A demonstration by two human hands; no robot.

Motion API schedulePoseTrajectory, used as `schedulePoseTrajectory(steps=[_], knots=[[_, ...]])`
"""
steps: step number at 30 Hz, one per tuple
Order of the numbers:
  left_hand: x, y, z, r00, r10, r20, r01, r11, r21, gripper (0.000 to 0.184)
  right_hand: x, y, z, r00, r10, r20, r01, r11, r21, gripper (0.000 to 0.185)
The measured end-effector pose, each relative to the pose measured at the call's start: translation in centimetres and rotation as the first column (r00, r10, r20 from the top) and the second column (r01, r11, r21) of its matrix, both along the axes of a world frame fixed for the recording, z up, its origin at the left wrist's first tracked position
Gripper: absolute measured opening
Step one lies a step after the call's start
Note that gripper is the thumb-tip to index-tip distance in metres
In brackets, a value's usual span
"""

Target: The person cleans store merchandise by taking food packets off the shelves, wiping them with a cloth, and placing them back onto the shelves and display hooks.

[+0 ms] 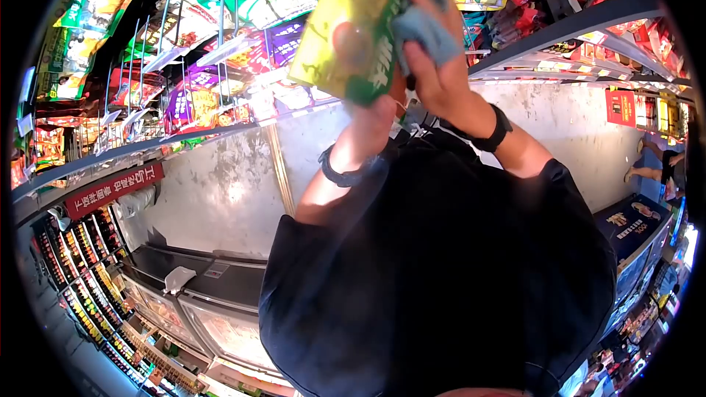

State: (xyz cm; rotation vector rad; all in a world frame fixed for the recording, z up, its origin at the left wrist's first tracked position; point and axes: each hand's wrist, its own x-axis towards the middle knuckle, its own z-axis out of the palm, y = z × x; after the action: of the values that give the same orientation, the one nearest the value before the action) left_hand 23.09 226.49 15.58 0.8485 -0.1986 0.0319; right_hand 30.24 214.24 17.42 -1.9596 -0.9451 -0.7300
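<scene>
Up in front of the shelves is a shiny yellow and green packet (346,33), held tilted, with large white letters on its green edge. My left hand (371,121) is closed on its lower end, the fingers mostly hidden behind it. In my right hand (441,77) a crumpled blue cloth (428,33) is gripped, with the hand up against the packet's right side. Whether the cloth presses on the packet I cannot tell. Both wrists wear dark bands.
Hanging bags on wire hooks fill the shelf rack (198,129) at left and ahead. More packets stand on the right shelf (566,40). A chest freezer (213,279) and bottle shelves (88,272) are at lower left. Another person (665,165) is at the far right.
</scene>
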Motion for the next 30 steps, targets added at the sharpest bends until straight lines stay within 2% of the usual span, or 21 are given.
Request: schedulePoseTrajectory(steps=[1, 4, 7, 9, 10, 11, 12, 13, 14, 15, 16, 18, 20, 21, 22, 24, 25, 26, 28, 29, 30], knots=[[0.0, 0.4, 0.7, 1.000, -0.010, -0.019, 0.010, 1.000, -0.011, 0.083, -0.8, 0.9, -0.7, 0.995, 0.045, -0.084, -0.035, 0.993, 0.117, 0.046], [0.1, 1.1, 1.3, 0.997, -0.057, -0.052, 0.052, 0.996, -0.079, 0.082, -3.1, 1.7, -0.4, 0.976, 0.140, -0.167, -0.122, 0.986, 0.118, 0.052], [-0.1, 0.4, -0.4, 0.999, 0.007, -0.052, -0.010, 0.998, -0.055, 0.081, -1.7, 1.8, 0.6, 0.987, 0.156, -0.043, -0.145, 0.970, 0.197, 0.048], [-0.4, 0.2, -2.9, 0.998, 0.049, -0.034, -0.046, 0.996, 0.081, 0.077, -0.5, 1.2, 1.0, 0.998, 0.061, -0.029, -0.056, 0.989, 0.140, 0.043], [-0.3, 0.4, -2.1, 1.000, 0.019, -0.022, -0.016, 0.990, 0.137, 0.068, 0.1, 0.7, 1.3, 1.000, 0.011, -0.020, -0.009, 0.994, 0.109, 0.040], [-0.2, 0.7, -1.4, 1.000, -0.010, -0.011, 0.012, 0.981, 0.194, 0.059, 0.8, 0.3, 2.0, 0.996, -0.086, 0.034, 0.084, 0.995, 0.057, 0.029], [-0.1, 1.0, -0.6, 0.999, -0.040, 0.002, 0.039, 0.967, 0.250, 0.050, 1.1, 0.1, 2.0, 0.986, -0.018, -0.168, 0.050, 0.981, 0.188, 0.027], [0.3, 0.8, 0.2, 1.000, 0.001, -0.011, 0.001, 0.978, 0.210, 0.045, 1.4, 0.0, 1.9, 0.933, 0.078, -0.350, 0.042, 0.946, 0.320, 0.026], [0.6, 0.7, 0.6, 0.999, 0.044, -0.024, -0.039, 0.984, 0.171, 0.041, 1.5, -0.7, 2.0, 0.863, 0.128, -0.488, 0.066, 0.930, 0.360, 0.025], [1.1, 1.6, 0.1, 0.999, -0.041, -0.006, 0.041, 0.999, 0.022, 0.038, 1.6, -1.3, 2.2, 0.773, 0.175, -0.610, 0.108, 0.911, 0.398, 0.025], [1.2, 2.4, 0.2, 0.994, -0.109, -0.029, 0.107, 0.993, -0.053, 0.037, 1.8, -2.0, 2.7, 0.726, 0.201, -0.658, 0.130, 0.899, 0.419, 0.024], [1.4, 3.8, 0.5, 0.976, -0.203, -0.076, 0.192, 0.973, -0.131, 0.038, 3.2, -3.3, 1.7, 0.797, 0.164, -0.582, 0.190, 0.846, 0.498, 0.032], [1.6, 4.8, 0.7, 0.958, -0.256, -0.128, 0.238, 0.962, -0.137, 0.042, 3.4, -4.6, 1.9, 0.619, 0.360, -0.698, 0.247, 0.755, 0.607, 0.039], [1.5, 4.7, 1.2, 0.978, -0.155, -0.138, 0.178, 0.968, 0.177, 0.052, 3.0, -4.5, 2.6, 0.610, 0.411, -0.678, 0.198, 0.749, 0.632, 0.043], [1.7, 4.4, 1.5, 0.987, -0.104, -0.123, 0.137, 0.944, 0.300, 0.050, 2.1, -4.0, 2.8, 0.589, 0.383, -0.712, 0.254, 0.748, 0.613, 0.040], [2.7, 2.5, 1.4, 0.994, -0.015, -0.106, 0.041, 0.969, 0.245, 0.045, -0.2, -2.6, 3.1, 0.538, 0.330, -0.775, 0.362, 0.740, 0.566, 0.034], [3.0, 1.6, 1.3, 0.993, 0.027, -0.111, -0.006, 0.983, 0.182, 0.042, -0.8, -2.1, 2.8, 0.522, 0.350, -0.778, 0.357, 0.739, 0.572, 0.035], [3.6, 0.7, 1.2, 0.986, 0.058, -0.154, -0.054, 0.998, 0.031, 0.044, -1.4, -1.6, 2.4, 0.505, 0.369, -0.780, 0.353, 0.737, 0.577, 0.035], [4.1, -0.8, 1.2, 0.962, 0.234, -0.141, -0.221, 0.970, 0.096, 0.053, -2.2, -0.4, 2.4, 0.511, 0.452, -0.731, 0.275, 0.720, 0.637, 0.036], [4.0, -1.5, 1.2, 0.929, 0.368, -0.051, -0.337, 0.893, 0.298, 0.054, -2.4, 0.3, 2.7, 0.524, 0.518, -0.676, 0.198, 0.697, 0.689, 0.037], [3.9, -1.8, 1.2, 0.878, 0.475, 0.063, -0.445, 0.760, 0.474, 0.055, -2.0, 0.9, 1.5, 0.633, 0.564, -0.530, 0.003, 0.683, 0.731, 0.037]])
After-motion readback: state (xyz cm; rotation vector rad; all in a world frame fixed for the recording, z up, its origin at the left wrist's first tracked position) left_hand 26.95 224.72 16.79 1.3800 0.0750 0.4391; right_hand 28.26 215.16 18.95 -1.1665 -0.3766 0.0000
